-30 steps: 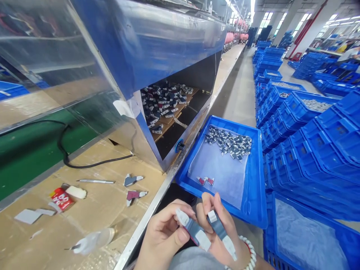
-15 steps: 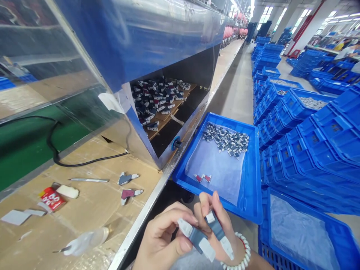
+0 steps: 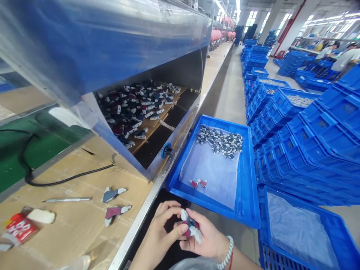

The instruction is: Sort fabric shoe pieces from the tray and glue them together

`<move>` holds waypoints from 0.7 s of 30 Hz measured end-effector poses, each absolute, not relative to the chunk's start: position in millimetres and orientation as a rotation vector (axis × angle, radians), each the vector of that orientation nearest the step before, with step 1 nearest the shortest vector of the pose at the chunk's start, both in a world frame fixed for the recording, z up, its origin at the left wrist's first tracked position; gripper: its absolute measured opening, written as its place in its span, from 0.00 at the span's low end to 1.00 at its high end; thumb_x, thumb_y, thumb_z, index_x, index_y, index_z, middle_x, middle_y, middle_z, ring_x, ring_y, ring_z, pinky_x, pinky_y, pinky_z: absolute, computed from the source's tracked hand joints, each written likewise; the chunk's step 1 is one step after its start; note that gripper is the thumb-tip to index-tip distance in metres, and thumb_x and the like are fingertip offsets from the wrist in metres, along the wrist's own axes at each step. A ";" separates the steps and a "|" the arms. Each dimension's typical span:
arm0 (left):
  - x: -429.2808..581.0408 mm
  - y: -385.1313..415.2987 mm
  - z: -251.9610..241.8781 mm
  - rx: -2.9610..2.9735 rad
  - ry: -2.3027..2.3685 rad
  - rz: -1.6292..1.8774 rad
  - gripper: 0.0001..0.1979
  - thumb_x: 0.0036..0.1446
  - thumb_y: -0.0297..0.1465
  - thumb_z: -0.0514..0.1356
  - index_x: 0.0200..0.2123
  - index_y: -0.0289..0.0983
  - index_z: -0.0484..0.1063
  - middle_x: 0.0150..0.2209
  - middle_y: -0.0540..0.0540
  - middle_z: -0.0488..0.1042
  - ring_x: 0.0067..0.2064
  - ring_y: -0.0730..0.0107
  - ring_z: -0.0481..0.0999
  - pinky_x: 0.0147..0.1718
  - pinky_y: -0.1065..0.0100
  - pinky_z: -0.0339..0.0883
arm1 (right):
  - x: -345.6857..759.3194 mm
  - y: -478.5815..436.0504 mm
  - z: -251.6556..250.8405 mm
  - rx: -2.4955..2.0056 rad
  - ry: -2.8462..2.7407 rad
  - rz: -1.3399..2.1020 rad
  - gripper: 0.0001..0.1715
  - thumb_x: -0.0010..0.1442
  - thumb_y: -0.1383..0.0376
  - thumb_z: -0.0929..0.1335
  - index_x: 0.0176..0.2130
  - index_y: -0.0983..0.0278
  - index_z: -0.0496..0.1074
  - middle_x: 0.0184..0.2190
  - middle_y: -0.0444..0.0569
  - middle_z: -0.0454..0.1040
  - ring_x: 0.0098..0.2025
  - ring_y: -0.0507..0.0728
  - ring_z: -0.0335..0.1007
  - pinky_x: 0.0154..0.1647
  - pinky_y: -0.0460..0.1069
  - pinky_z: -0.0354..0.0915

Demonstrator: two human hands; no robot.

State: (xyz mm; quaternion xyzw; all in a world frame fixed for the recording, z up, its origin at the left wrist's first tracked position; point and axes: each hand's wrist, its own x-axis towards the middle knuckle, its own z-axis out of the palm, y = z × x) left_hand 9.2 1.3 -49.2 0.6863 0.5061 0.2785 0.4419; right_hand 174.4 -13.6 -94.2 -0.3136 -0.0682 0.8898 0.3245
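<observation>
Close together above the front of the table edge, my left hand (image 3: 159, 230) and my right hand (image 3: 208, 234) both grip small moulded parts (image 3: 192, 225) with white ends and dark blue and dark red faces. The fingers partly cover them, so I cannot tell whether they touch or are joined. On the cardboard-covered table, left of my hands, lie a similar blue-grey part (image 3: 111, 194) and a dark red part (image 3: 114, 213). Beyond my hands, a blue tray (image 3: 180, 187) holds a heap of blue and white parts (image 3: 221, 140) and a few red ones (image 3: 198, 183).
A metal housing (image 3: 135, 45) stands over a heap of parts (image 3: 140, 103). A craft knife (image 3: 67, 199), a red packet (image 3: 21, 228) and a black cable (image 3: 70, 176) lie on the table. Stacked blue crates (image 3: 306, 146) line the right; people sit at the back right.
My hands have drawn together, and the parts that were held side by side are now turned, showing red faces. The view has shifted, moving the table items left and down.
</observation>
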 end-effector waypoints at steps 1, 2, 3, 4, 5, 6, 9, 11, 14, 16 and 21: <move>12.9 6.3 -56.1 1.734 1.283 0.647 0.14 0.60 0.43 0.62 0.45 0.43 0.76 0.49 0.41 0.74 0.51 0.55 0.74 0.50 0.58 0.69 | 182.4 -9.8 -101.9 -0.885 -0.221 2.280 0.29 0.47 0.45 0.76 0.38 0.64 0.71 0.30 0.43 0.70 0.29 0.49 0.67 0.34 0.48 0.70; 17.9 12.4 -62.3 1.770 1.312 0.607 0.15 0.62 0.43 0.59 0.47 0.42 0.75 0.49 0.42 0.74 0.50 0.57 0.74 0.48 0.60 0.70 | 192.3 -3.8 -109.7 -0.953 -0.268 2.210 0.29 0.46 0.47 0.77 0.38 0.63 0.70 0.30 0.43 0.71 0.30 0.49 0.69 0.33 0.47 0.69; 24.2 20.1 -68.0 1.804 1.338 0.567 0.16 0.65 0.43 0.55 0.48 0.41 0.74 0.47 0.42 0.75 0.47 0.60 0.75 0.46 0.63 0.70 | 204.0 4.5 -117.8 -1.032 -0.328 2.125 0.28 0.46 0.49 0.78 0.38 0.62 0.69 0.30 0.43 0.71 0.32 0.51 0.70 0.32 0.46 0.68; 32.0 29.5 -73.5 1.837 1.361 0.526 0.17 0.68 0.43 0.51 0.47 0.41 0.74 0.45 0.43 0.76 0.45 0.62 0.76 0.44 0.64 0.70 | 217.2 15.3 -126.5 -1.122 -0.401 2.033 0.27 0.48 0.50 0.77 0.38 0.62 0.68 0.30 0.43 0.72 0.32 0.51 0.71 0.30 0.45 0.67; 41.4 40.7 -79.4 1.868 1.381 0.482 0.18 0.69 0.42 0.48 0.45 0.40 0.74 0.44 0.44 0.76 0.43 0.63 0.76 0.43 0.65 0.70 | 231.3 28.2 -135.8 -1.222 -0.485 1.936 0.25 0.51 0.49 0.76 0.39 0.63 0.68 0.30 0.43 0.71 0.31 0.51 0.71 0.28 0.45 0.66; 52.1 53.4 -86.0 1.896 1.401 0.435 0.19 0.70 0.41 0.47 0.43 0.39 0.74 0.42 0.44 0.77 0.42 0.64 0.77 0.43 0.65 0.70 | 245.6 42.5 -145.5 -1.331 -0.574 1.835 0.23 0.57 0.49 0.72 0.40 0.64 0.69 0.30 0.43 0.71 0.29 0.51 0.70 0.26 0.45 0.65; 89.1 95.2 -112.3 1.970 1.498 0.220 0.12 0.69 0.36 0.53 0.43 0.36 0.74 0.44 0.43 0.76 0.45 0.61 0.76 0.48 0.57 0.69 | 280.6 84.8 -174.8 -1.697 -0.849 1.599 0.15 0.66 0.56 0.68 0.42 0.67 0.70 0.29 0.42 0.70 0.24 0.48 0.65 0.24 0.45 0.65; 111.2 119.4 -132.8 1.990 1.545 0.016 0.12 0.65 0.35 0.60 0.47 0.34 0.73 0.48 0.42 0.75 0.47 0.59 0.76 0.48 0.52 0.71 | 291.3 104.3 -192.0 -1.895 -1.018 1.476 0.13 0.66 0.59 0.68 0.44 0.67 0.70 0.33 0.44 0.72 0.27 0.50 0.68 0.29 0.47 0.69; 128.0 142.0 -158.5 2.010 1.552 -0.210 0.15 0.63 0.34 0.62 0.51 0.35 0.71 0.54 0.41 0.72 0.50 0.57 0.75 0.49 0.50 0.71 | 289.4 116.1 -212.2 -2.068 -1.242 1.295 0.16 0.65 0.58 0.69 0.47 0.67 0.71 0.41 0.49 0.74 0.39 0.55 0.73 0.41 0.54 0.72; 127.7 149.1 -169.0 2.020 1.540 -0.308 0.16 0.63 0.34 0.62 0.52 0.35 0.71 0.55 0.40 0.71 0.52 0.56 0.74 0.50 0.49 0.71 | 283.3 116.4 -222.0 -2.113 -1.368 1.191 0.16 0.65 0.58 0.69 0.47 0.66 0.72 0.46 0.51 0.74 0.47 0.59 0.72 0.49 0.58 0.70; 112.2 157.3 -177.8 2.019 1.455 -0.469 0.14 0.63 0.34 0.63 0.49 0.34 0.73 0.52 0.41 0.74 0.51 0.57 0.75 0.50 0.50 0.71 | 275.4 113.2 -235.6 -2.039 -1.577 1.124 0.13 0.64 0.59 0.70 0.43 0.67 0.73 0.45 0.50 0.74 0.47 0.59 0.72 0.50 0.59 0.69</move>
